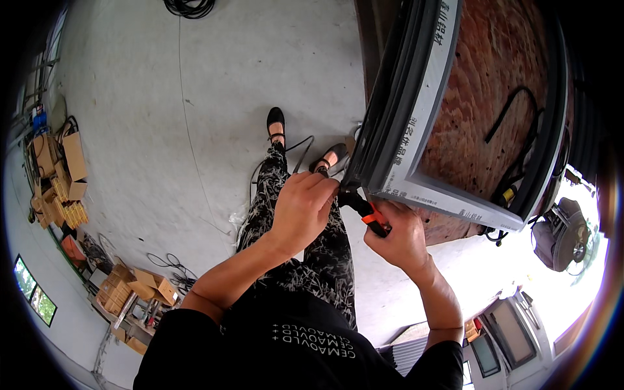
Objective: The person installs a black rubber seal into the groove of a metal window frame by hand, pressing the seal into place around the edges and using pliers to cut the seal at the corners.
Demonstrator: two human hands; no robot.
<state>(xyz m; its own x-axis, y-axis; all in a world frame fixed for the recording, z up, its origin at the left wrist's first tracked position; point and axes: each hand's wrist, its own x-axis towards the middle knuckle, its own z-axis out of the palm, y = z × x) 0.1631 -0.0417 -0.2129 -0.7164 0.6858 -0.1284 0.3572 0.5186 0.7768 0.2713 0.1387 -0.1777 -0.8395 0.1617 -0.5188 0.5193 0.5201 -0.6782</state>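
A dark window-like frame (406, 175), its face covered with printed white film, lies on a wooden board, with a corner close to my body. My right hand (400, 237) is closed around an orange-and-black handled tool (372, 218), just below that corner. The tool's dark head reaches toward the frame's edge, and its kind is not clear. At the left side of the same corner, my left hand (304, 208) is pinched, fingertips against the black edge profile (374, 149). What those fingers grip is hidden.
The reddish wooden board (484, 84) carries a black cord (504, 120). A thin dark cable (302, 143) trails on the floor by my feet. Cardboard boxes (75, 156) line the left wall, more boxes (117, 289) stand lower left, and a black coil (188, 8) lies far off.
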